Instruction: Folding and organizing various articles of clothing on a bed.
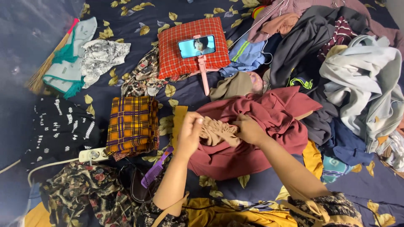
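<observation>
A dark blue bedsheet (139,17) with yellow leaves carries everything. Toward its far right corner lies a big heap of clothes (336,63). Near the middle of the sheet a maroon garment (261,126) is spread out, and on it sits a small tan cloth (216,131).

Both forearms reach forward from the near edge, bent inward so that the hands meet over the maroon garment. The left hand (189,133) is half closed, its fingers curled round the tan cloth's left end, lifting it slightly. The right hand (249,129) is closed in a pinch on the cloth's right end, knuckles up.

Left of the hands lies a folded plaid cloth (132,124), orange and purple. Toward the far edge a red checked pillow (193,46) props up a phone (196,46). A purple comb (156,168) lies just beside the left forearm.
</observation>
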